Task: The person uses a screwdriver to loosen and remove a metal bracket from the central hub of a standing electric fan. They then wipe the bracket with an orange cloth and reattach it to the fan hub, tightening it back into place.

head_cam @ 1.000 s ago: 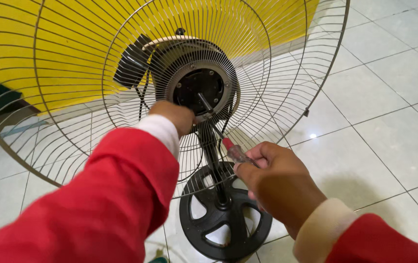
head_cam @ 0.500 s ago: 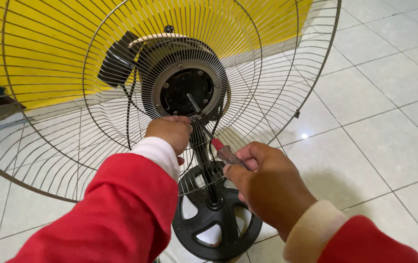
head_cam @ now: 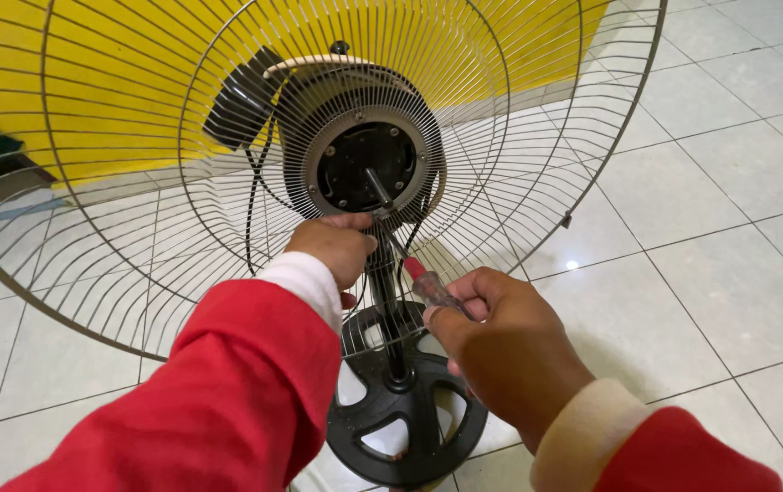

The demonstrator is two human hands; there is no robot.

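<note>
A pedestal fan with its front guard and blades off is shown from above; the large round rear guard of thin grey wire is seen fastened around the black circular motor face, from whose centre a short bare metal shaft projects toward the viewer; the left hand, in a red sleeve with a white cuff, is placed at the lower edge of the motor face, its fingers curled and pressed against the wire ring there, though what is pinched between the fingertips cannot be told; the right hand, likewise sleeved in red and white, is closed around a screwdriver with a translucent red handle, the handle gripped between thumb and bent fingers, the tool pointed up and to the left toward the motor, its tip lost among the wires just beside the left hand; a black upright pole is seen below the motor, set into a round black plastic base with cut-out spokes; a black cable is hung in a loop behind the guard; pale square floor tiles are spread beneath, and a yellow panel is visible through the wires at upper left
</note>
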